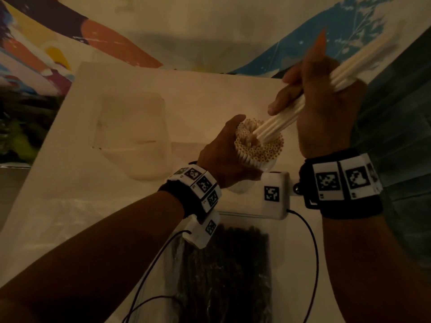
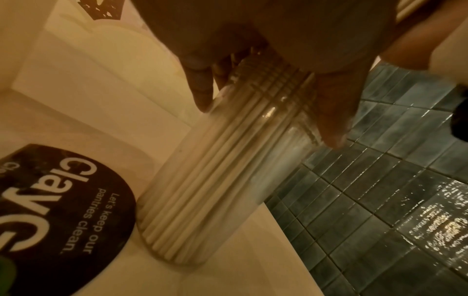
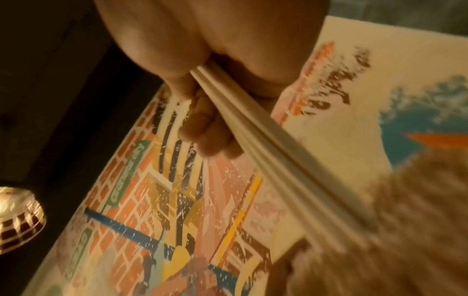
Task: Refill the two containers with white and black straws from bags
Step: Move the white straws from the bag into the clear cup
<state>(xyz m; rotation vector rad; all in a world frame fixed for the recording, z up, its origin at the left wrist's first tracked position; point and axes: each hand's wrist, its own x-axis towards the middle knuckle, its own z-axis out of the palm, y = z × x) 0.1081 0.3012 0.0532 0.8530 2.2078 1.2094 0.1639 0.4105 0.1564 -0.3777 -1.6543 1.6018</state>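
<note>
White paper straws (image 1: 303, 106), a small bundle, are held in the right hand (image 1: 326, 117); the grip is closed round the bundle near its middle, thumb and fingers curled over it. The lower ends of the bundle enter the top of the clear container (image 2: 202, 192), among the white straws already standing (image 1: 258, 145) in it. That container is nearly full and leans to one side. The left hand (image 1: 224, 155) wraps its upper part, fingers (image 2: 200, 84) and thumb on opposite walls, with the base on the table (image 1: 210, 89).

Handling, as a judgement: the straws are light and stiff along their length but crush if squeezed hard. Hold the bundle at mid-length with moderate pressure and feed it into the gap at the centre. A loose hold may let single straws slide out. The container wall looks smooth and may slip; hold it high, near the rim.

A bag of black straws (image 1: 224, 271) lies on the table close to the person, below the wrists. A pale, flat bag (image 1: 133, 134) lies further back, left of the container. A colourful printed poster (image 3: 177, 200) covers the wall behind.
</note>
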